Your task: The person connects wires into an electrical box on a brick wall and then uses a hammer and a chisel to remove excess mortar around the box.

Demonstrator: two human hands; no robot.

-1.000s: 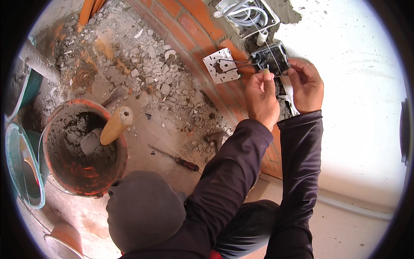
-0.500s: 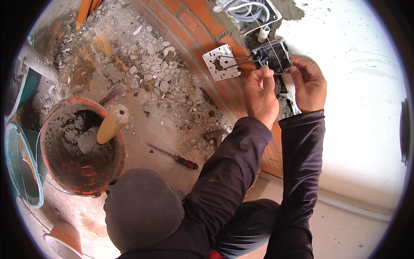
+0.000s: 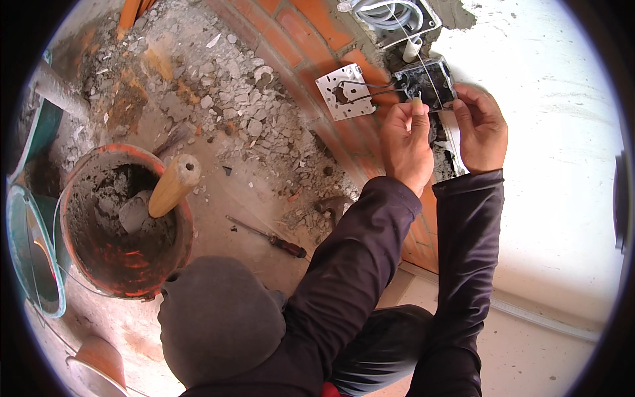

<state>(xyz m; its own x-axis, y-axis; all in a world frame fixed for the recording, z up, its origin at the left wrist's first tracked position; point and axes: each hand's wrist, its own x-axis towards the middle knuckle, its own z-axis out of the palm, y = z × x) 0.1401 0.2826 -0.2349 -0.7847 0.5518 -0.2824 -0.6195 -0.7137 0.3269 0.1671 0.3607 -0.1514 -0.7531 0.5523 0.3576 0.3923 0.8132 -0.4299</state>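
Note:
My left hand (image 3: 407, 149) pinches a small pale piece among grey wires at the lower edge of a black wall box (image 3: 442, 76); what it is stays unclear. My right hand (image 3: 484, 139) has thumb and forefinger closed on that box's lower right edge. Left of both hands, a white square plate (image 3: 328, 94) rests against red brick, with dark wires running from it to the box. Above, coiled grey cable (image 3: 390, 16) sits in an opening, and a short white conduit (image 3: 412, 49) stands out below it.
An orange bucket (image 3: 189, 235) of mortar holds a wooden-handled tool (image 3: 170, 188). Teal containers (image 3: 58, 298) line the left, beside rubble (image 3: 231, 106). A screwdriver (image 3: 286, 246) and a hammer (image 3: 334, 210) lie on the floor. A rounded grey cloth-covered shape (image 3: 221, 321) fills the lower middle.
Both hands and the wall behind them appear slightly higher and farther right in the picture. The fingers keep much the same grip at the box.

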